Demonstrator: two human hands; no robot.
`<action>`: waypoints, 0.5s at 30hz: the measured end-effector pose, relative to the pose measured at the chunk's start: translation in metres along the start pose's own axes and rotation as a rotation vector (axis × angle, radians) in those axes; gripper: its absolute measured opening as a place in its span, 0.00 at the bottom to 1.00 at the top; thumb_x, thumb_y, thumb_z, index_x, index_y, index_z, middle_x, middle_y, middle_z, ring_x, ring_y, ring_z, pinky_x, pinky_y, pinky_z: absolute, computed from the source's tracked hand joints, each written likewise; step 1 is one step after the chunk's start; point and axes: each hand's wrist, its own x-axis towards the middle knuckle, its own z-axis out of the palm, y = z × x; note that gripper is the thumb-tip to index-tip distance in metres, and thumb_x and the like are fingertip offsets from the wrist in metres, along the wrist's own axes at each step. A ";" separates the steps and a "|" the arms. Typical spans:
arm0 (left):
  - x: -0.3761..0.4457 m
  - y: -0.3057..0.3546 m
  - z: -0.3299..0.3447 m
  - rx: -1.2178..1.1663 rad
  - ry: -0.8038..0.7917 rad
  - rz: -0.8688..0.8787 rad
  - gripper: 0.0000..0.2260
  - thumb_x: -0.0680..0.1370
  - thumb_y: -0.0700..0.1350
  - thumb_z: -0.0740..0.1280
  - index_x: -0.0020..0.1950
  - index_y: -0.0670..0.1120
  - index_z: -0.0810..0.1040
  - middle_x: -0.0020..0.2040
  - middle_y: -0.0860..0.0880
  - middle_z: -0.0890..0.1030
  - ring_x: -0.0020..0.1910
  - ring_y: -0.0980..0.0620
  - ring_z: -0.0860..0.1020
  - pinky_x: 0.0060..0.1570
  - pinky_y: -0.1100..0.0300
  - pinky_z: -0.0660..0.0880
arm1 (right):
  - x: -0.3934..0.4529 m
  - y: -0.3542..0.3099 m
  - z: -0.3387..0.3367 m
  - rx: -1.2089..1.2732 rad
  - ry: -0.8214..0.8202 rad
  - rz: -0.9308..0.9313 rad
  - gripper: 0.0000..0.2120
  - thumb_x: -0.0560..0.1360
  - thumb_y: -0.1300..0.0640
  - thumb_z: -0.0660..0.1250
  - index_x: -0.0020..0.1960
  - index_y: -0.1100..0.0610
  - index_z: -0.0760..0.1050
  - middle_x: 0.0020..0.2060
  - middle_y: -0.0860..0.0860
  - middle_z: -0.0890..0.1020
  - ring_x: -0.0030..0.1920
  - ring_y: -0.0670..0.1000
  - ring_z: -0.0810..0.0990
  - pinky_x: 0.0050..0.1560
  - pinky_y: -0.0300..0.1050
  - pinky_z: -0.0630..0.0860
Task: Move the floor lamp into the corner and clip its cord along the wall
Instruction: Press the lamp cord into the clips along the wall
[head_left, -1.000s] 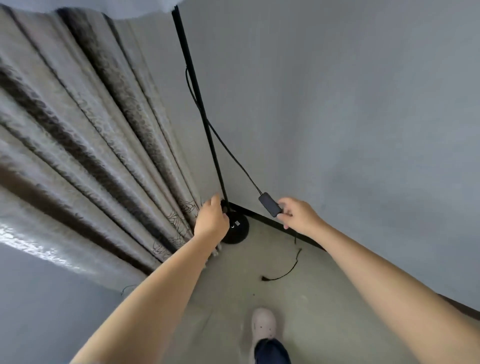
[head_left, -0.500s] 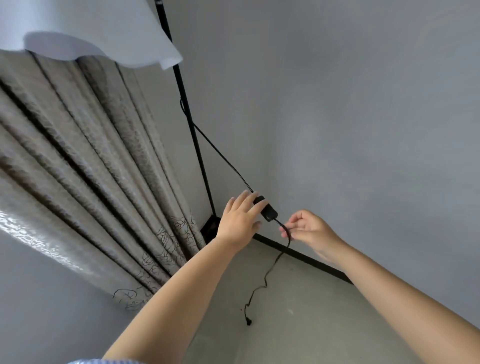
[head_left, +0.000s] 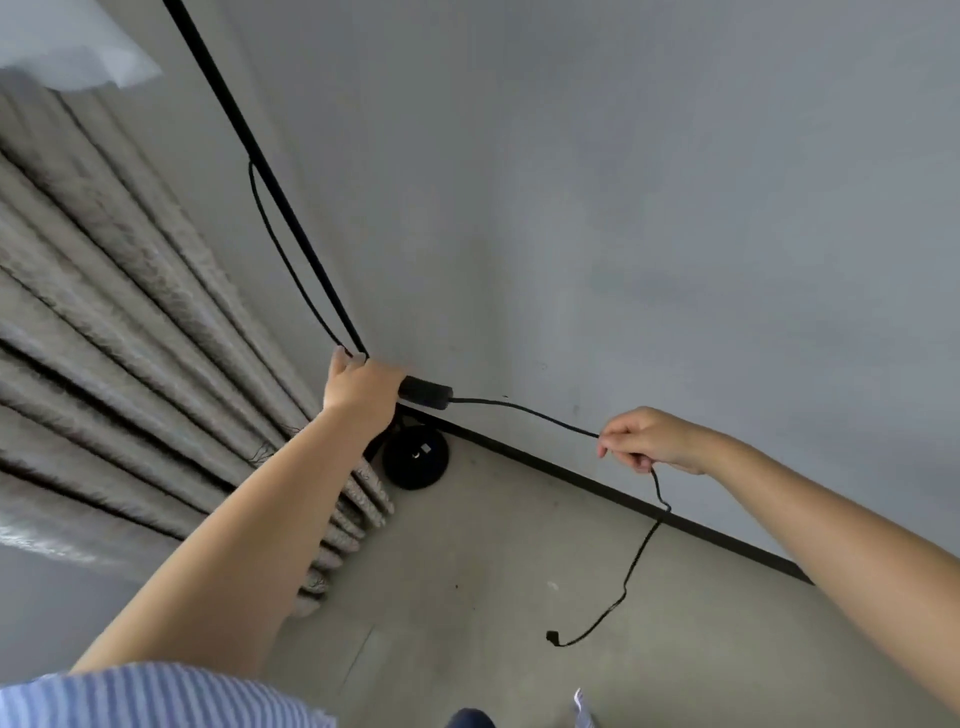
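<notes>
The floor lamp's thin black pole rises from a round black base standing in the corner. Its white shade shows at the top left. My left hand is closed around the pole's lower part and the cord, next to the black inline switch. The black cord runs right from the switch to my right hand, which pinches it. Below that hand the cord hangs to the floor and ends in a small plug.
A grey patterned curtain hangs at the left, reaching the floor beside the base. The grey wall meets the concrete floor at a black skirting strip. My striped sleeve and a shoe show at the bottom edge.
My left hand moved from the switch to grip the pole and cord beside it. My right hand slid right along the cord, pulling it out nearly level from the switch.
</notes>
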 end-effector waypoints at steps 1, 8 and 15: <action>0.005 0.002 0.002 0.019 -0.045 0.069 0.21 0.73 0.32 0.58 0.64 0.47 0.66 0.62 0.44 0.74 0.65 0.44 0.68 0.71 0.45 0.54 | 0.007 0.000 -0.001 0.005 0.023 -0.019 0.14 0.77 0.62 0.57 0.36 0.55 0.75 0.24 0.50 0.68 0.19 0.41 0.64 0.28 0.37 0.63; 0.056 0.041 0.022 -0.404 -0.104 0.339 0.20 0.78 0.39 0.60 0.69 0.42 0.62 0.70 0.42 0.67 0.69 0.43 0.64 0.69 0.50 0.60 | 0.081 -0.034 -0.004 0.059 0.059 -0.105 0.16 0.77 0.65 0.56 0.34 0.55 0.75 0.22 0.50 0.66 0.18 0.40 0.62 0.21 0.29 0.60; 0.167 0.015 0.069 -0.559 0.340 0.382 0.10 0.63 0.33 0.76 0.35 0.34 0.75 0.33 0.37 0.80 0.33 0.40 0.79 0.32 0.53 0.79 | 0.216 -0.041 -0.026 -0.076 0.110 -0.004 0.11 0.76 0.63 0.57 0.43 0.60 0.78 0.23 0.48 0.68 0.23 0.42 0.65 0.21 0.26 0.60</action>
